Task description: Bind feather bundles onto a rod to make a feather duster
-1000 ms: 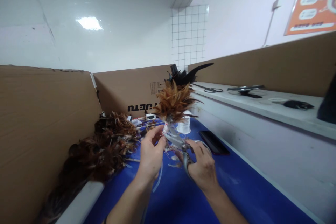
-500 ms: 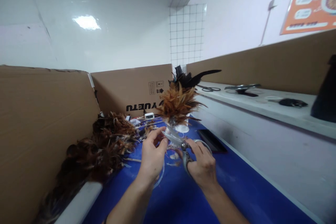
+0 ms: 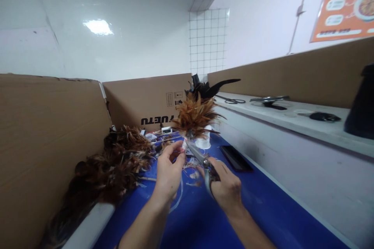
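Note:
My left hand (image 3: 168,171) pinches the white bound base of a brown feather bundle (image 3: 195,116), holding it upright above the blue table (image 3: 204,218). My right hand (image 3: 224,187) grips metal scissors (image 3: 203,160), whose closed blades point up and left against the bundle's base. Loose white strips hang below my left hand. Small feather scraps lie on the blue surface between my hands.
A heap of brown feather bundles (image 3: 113,165) lies at the left against cardboard walls (image 3: 43,136). A black phone (image 3: 236,158) and a white spool (image 3: 206,140) lie beyond my hands. The white ledge (image 3: 292,118) at right carries scissors, black feathers and a dark object.
The scissor blades, open around the bundle's base earlier, have closed, and my right fingers have squeezed the handles together. The bundle stays in my left hand.

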{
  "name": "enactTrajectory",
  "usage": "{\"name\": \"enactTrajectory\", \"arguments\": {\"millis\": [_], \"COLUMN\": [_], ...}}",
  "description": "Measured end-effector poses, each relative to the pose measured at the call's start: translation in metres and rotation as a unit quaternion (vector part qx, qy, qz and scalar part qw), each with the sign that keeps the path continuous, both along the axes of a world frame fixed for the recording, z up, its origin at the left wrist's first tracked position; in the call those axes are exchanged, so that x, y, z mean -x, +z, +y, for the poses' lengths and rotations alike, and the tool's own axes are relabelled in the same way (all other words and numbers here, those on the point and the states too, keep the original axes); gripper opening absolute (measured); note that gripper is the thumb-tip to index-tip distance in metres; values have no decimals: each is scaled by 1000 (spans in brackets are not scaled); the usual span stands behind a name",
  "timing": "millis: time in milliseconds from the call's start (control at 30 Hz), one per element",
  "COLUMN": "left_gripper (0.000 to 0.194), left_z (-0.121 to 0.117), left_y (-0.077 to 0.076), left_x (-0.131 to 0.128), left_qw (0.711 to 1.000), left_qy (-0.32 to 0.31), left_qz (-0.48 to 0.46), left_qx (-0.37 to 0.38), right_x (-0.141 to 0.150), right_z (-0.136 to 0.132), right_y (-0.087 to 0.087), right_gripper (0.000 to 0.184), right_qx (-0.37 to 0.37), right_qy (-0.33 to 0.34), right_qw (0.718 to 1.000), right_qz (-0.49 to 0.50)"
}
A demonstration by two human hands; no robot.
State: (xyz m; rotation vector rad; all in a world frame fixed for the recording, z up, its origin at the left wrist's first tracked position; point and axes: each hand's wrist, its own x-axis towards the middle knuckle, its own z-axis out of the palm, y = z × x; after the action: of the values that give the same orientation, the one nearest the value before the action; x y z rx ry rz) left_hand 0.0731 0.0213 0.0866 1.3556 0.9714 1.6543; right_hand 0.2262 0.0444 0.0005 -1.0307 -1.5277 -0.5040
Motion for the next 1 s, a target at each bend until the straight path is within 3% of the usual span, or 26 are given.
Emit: {"name": "enactTrajectory", "arguments": {"millis": [133,300,1000], "left_gripper": [36,43,50], "left_z": [3,6,-9], "left_y": [-1,-3,2], "left_x": [3,4,-8], "left_qw": [1000,998,994], "left_qy": [9,-17,-73], "left_qz": [-13,-62,-86], "left_qx": [-16,-9,13], "right_x": [1,-1,-4], "right_z": [2,6,2], "right_y": [1,-2,3], "right_gripper": [35,39,36], "right_qx": [26,53,-17], "right_qy": [10,5,-82], "right_qw": [999,999,995], "right_qz": [26,-9,-61]}}
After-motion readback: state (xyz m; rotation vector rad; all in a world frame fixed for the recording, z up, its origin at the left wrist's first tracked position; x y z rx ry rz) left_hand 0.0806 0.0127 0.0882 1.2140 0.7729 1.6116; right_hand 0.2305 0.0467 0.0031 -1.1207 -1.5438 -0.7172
